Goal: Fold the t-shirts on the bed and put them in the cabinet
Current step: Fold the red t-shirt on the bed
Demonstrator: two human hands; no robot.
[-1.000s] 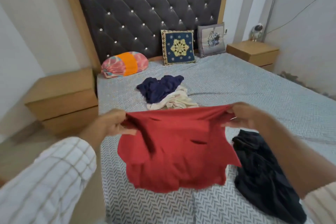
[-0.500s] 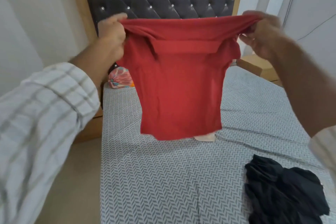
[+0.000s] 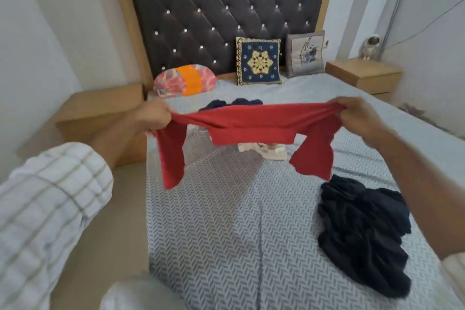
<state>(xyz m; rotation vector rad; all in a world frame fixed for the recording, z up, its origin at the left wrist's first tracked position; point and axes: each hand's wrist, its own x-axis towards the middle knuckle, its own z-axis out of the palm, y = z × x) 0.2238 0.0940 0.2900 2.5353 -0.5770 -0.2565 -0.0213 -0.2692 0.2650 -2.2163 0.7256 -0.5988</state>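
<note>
While both hands [image 3: 154,118] [image 3: 357,118] stretch the red t-shirt [image 3: 251,124], sleeves dangle.

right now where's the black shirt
In the head view the black shirt lies crumpled on the bed at lower right, under the person's right forearm and just below the hanging right end of the red t-shirt.

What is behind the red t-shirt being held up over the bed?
Behind the red t-shirt, a navy garment peeks above it and a cream garment below. Their middle parts are covered.
</note>
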